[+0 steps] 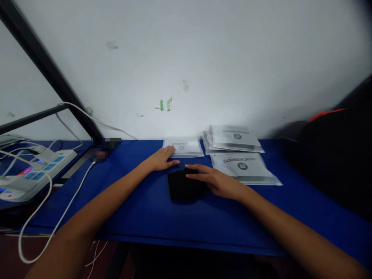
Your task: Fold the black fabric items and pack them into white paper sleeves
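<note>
At centre frame, the right hand [216,181] lay flat and open on the black item [181,190] on the blue worktop [139,209] — left hand [161,159] open too, fingertips touching a white packet [187,147]; even, steady pressure looked wise.

Two bare arms are all that shows of the person. The left forearm [95,209] is uncovered along its whole visible length, from the lower edge of the view to the wrist. It is slim and smooth and narrows toward the wrist. The right forearm [285,228] is likewise uncovered and of the same slim build. The left hand [161,159] is bare, with slender fingers. The right hand [216,180] is bare too, its fingers long and thin, the knuckles faintly marked. The nails are too small and dim to make out. Soft shadow darkens the near parts of both arms.
</note>
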A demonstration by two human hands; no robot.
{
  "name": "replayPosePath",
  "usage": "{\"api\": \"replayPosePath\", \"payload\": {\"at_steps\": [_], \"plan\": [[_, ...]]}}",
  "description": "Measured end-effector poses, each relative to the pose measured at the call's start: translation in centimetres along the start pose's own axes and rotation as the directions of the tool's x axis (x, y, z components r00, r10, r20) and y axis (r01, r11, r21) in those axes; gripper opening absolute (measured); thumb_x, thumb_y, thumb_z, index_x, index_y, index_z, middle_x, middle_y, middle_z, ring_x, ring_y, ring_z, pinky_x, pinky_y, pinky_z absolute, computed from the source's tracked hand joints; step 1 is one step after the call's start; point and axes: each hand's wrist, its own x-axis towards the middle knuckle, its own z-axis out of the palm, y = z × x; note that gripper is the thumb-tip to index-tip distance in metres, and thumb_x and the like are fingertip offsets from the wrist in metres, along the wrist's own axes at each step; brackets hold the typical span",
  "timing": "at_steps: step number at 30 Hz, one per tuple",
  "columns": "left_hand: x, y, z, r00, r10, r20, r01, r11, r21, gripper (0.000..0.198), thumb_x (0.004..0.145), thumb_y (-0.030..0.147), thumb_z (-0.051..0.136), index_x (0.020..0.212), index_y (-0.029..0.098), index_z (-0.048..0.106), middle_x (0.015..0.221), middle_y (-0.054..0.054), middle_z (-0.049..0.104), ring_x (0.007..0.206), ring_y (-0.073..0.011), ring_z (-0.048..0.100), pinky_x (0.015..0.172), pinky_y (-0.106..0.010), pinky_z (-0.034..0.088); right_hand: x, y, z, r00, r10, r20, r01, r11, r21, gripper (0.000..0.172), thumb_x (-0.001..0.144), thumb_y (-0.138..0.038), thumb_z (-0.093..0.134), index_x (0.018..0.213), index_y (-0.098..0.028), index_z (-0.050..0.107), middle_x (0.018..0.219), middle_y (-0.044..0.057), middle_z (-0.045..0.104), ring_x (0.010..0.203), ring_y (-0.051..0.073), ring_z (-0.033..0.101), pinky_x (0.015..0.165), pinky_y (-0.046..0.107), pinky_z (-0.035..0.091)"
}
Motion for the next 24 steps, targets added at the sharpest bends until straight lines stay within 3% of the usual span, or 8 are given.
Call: {"api": "replayPosePath", "payload": {"at_steps": [4,7,10,14,18,21,24], "plan": [[-1.8,4.6,-0.6,0.997,0.013,-0.082,-0.018,0.998,-0.06,0.066,0.098,0.061,0.023,0.14,0.013,0.039,0.146,-0.017,0.045,0.137,-0.0258,0.041,0.113,-0.04,0.033,0.0,-0.4,-0.3,0.997,0.054,-0.057,-0.048,0.995,0.092,0.063,0.076,0.002,0.04,0.135,-0.02,0.044,0.146,0.014,0.042,0.132,0.025,0.045,0.105,0.048,0.043],[-4.5,8.8,-0.1,0.985,0.171,-0.03,-0.174,0.973,-0.153,0.103,0.074,0.077,0.059,0.147,0.012,0.027,0.149,-0.021,0.038,0.136,-0.0339,0.039,0.113,-0.045,0.034,0.1,-0.9,-0.3,0.99,0.127,-0.054,-0.12,0.985,0.121,0.042,0.076,-0.004,0.046,0.116,-0.018,0.05,0.123,0.013,0.058,0.107,0.024,0.059,0.09,0.044,0.05],[-6.1,10.6,0.8,0.985,0.17,0.04,-0.163,0.978,-0.132,0.104,0.074,0.065,0.068,0.149,0.012,0.019,0.151,-0.024,0.031,0.138,-0.0387,0.035,0.112,-0.055,0.03,0.2,-1.4,-0.1,0.969,0.245,-0.028,-0.239,0.962,0.135,0.029,0.077,-0.008,0.049,0.104,-0.019,0.048,0.097,0.007,0.061,0.078,0.018,0.059,0.072,0.035,0.051],[-6.3,9.5,0.7,0.996,0.075,0.041,-0.061,0.961,-0.272,0.092,0.076,0.059,0.07,0.146,0.021,0.025,0.137,-0.018,0.044,0.128,-0.0368,0.044,0.107,-0.057,0.037,0.4,-1.9,0.1,0.957,0.291,0.019,-0.291,0.953,0.085,0.038,0.076,-0.012,0.057,0.112,-0.019,0.046,0.111,0.01,0.06,0.089,0.021,0.06,0.077,0.035,0.05],[-6.8,7.4,-1.3,0.99,0.135,-0.046,-0.143,0.911,-0.387,0.081,0.077,0.043,0.071,0.144,0.027,0.028,0.131,-0.012,0.043,0.116,-0.029,0.053,0.101,-0.048,0.047,0.5,-1.8,-0.1,0.948,0.301,0.104,-0.3,0.954,-0.028,0.044,0.072,-0.004,0.057,0.113,-0.019,0.051,0.12,0.012,0.059,0.107,0.025,0.059,0.09,0.038,0.048],[-7.6,6.0,-2.9,0.98,0.181,-0.081,-0.197,0.933,-0.302,0.08,0.077,0.023,0.065,0.146,0.028,0.024,0.14,-0.013,0.034,0.126,-0.0313,0.045,0.106,-0.048,0.042,0.3,-1.3,-0.7,0.941,0.319,0.114,-0.306,0.945,-0.114,0.041,0.071,-0.001,0.054,0.108,-0.019,0.056,0.123,0.012,0.06,0.114,0.026,0.057,0.095,0.039,0.047],[-8.0,5.3,-3.7,0.978,0.193,0.078,-0.183,0.977,-0.112,0.07,0.073,0.01,0.06,0.138,0.026,0.041,0.147,-0.013,0.025,0.138,-0.0372,0.029,0.109,-0.052,0.037,-0.1,-0.5,-1.6,0.922,0.363,0.137,-0.342,0.927,-0.156,0.044,0.07,0.002,0.052,0.108,-0.019,0.057,0.124,0.011,0.059,0.116,0.025,0.056,0.097,0.039,0.046]]}}
